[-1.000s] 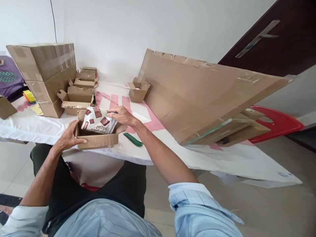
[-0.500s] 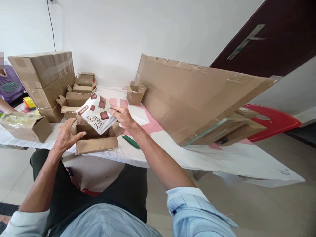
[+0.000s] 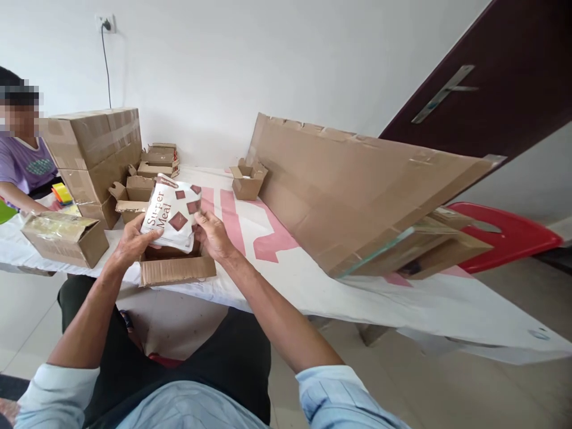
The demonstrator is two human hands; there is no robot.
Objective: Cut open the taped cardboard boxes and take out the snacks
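Observation:
A white pouch (image 3: 179,208) with brown squares and the words "Su-per Meal" is held between both my hands. My left hand (image 3: 136,241) grips its lower left edge, thumb across the front. On the right edge, my right hand (image 3: 213,235) pinches it between thumb and fingers. Directly below the pouch stands an open cardboard box (image 3: 179,271) at the table's front edge. The pouch hides most of the box's inside, so its contents cannot be seen.
Left of me lies a taped carton (image 3: 65,238), with stacked cartons (image 3: 96,155) behind it. Several open boxes (image 3: 138,190) line up beyond. A small open box (image 3: 248,182) stands by a large cardboard sheet (image 3: 357,190). A person (image 3: 27,158) sits at the far left.
The pouch has turned more upright. My left hand has moved from the box's left side onto the pouch. The right hand still holds it. The view has shifted, showing more of the co-worker.

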